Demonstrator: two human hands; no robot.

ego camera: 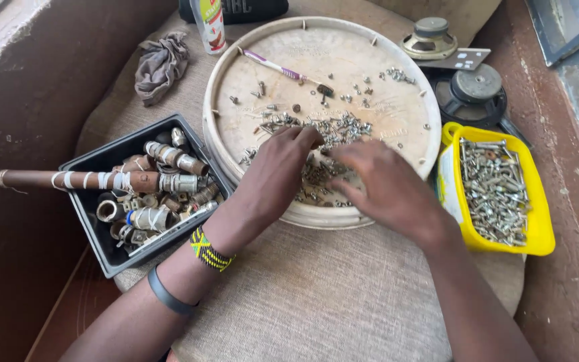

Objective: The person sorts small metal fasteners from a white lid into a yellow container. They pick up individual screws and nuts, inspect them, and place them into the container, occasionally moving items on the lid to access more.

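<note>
A round cream tray (pixel 397 131) lies on a cloth-covered seat, strewn with several small screws and bolts (pixel 343 127). My left hand (pixel 279 167) reaches into the pile with its fingertips pinched together at the screws; whether it holds one I cannot tell. My right hand (pixel 383 184) rests palm down over the near part of the tray, fingers spread on the small parts. A toothbrush (pixel 283 68) lies at the tray's far side. Beaded and black bands circle my left wrist.
A black bin (pixel 82 171) of pipe fittings sits left, a long copper pipe (pixel 48 179) across it. A yellow tub (pixel 541 228) of bolts is right. Behind are speaker parts (pixel 474 90), a grey rag (pixel 161 64) and a bottle (pixel 209 25).
</note>
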